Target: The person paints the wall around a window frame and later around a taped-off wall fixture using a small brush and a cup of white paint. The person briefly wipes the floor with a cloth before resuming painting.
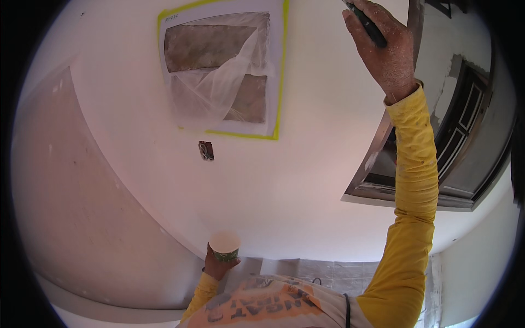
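My left hand (218, 268) is low in the view, closed round a paper cup (226, 255) with a green patterned side. The top of the cup looks pale; whether it holds anything is hard to make out. High at the right, my raised right hand (385, 52) is closed on a tool with a dark handle (369, 26). The tool's working end lies at the upper edge and its kind does not show. White specks cover the back of this hand. It is near the pale wall (322, 109), beside the window frame.
Yellow-green tape (283, 71) and loose plastic sheeting (235, 65) cover a wall recess. Below it sits an open electrical box (206, 151) with wires. A dark-framed window opening (377, 164) is behind my right arm. An unevenly coloured wall section (98, 208) curves along the left.
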